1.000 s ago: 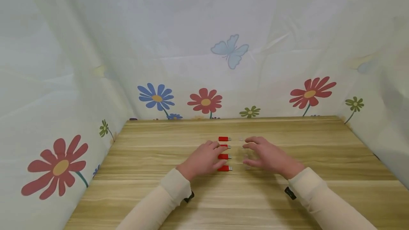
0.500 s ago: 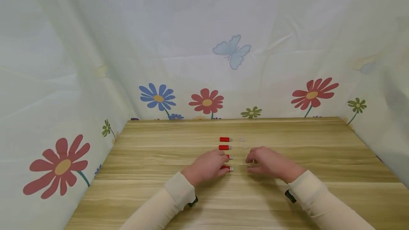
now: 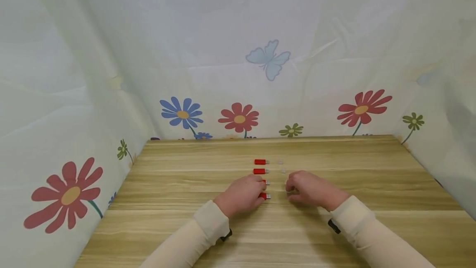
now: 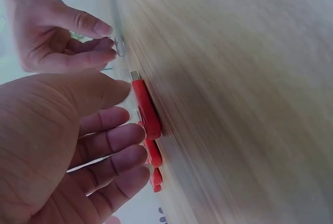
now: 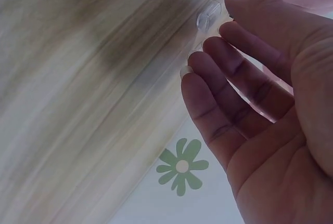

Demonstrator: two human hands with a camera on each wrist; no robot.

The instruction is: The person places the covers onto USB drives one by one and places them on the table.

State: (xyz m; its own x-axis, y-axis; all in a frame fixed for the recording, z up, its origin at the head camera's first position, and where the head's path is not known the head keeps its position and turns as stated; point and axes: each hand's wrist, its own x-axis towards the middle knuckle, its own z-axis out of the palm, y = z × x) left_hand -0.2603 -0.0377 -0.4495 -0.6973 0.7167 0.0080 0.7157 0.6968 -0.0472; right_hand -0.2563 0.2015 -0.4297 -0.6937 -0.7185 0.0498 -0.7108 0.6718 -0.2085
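Observation:
Several red USB sticks [image 3: 261,171] lie in a column on the table, metal plugs facing right. My left hand [image 3: 239,193] is over the two nearest, partly hiding them, with its fingers loosely bent. In the left wrist view its thumb tip is right beside the nearest USB stick [image 4: 147,110], and the fingertips overlap the ones behind. Small clear caps [image 3: 283,171] form a second column to the right of the plugs. My right hand [image 3: 316,189] hovers at the nearer caps with thumb and fingers apart; in the right wrist view a clear cap [image 5: 209,16] lies just past the thumb tip.
The wood-grain table [image 3: 178,168] extends to both sides and toward me. A pale curtain [image 3: 208,53] printed with flowers and a butterfly encloses the back and sides. Black wrist straps [image 3: 333,226] show under the cream sleeves.
Both hands have drawn nearer to me along the columns, uncovering the second USB stick and its cap from the back. In the last half second they have hardly moved.

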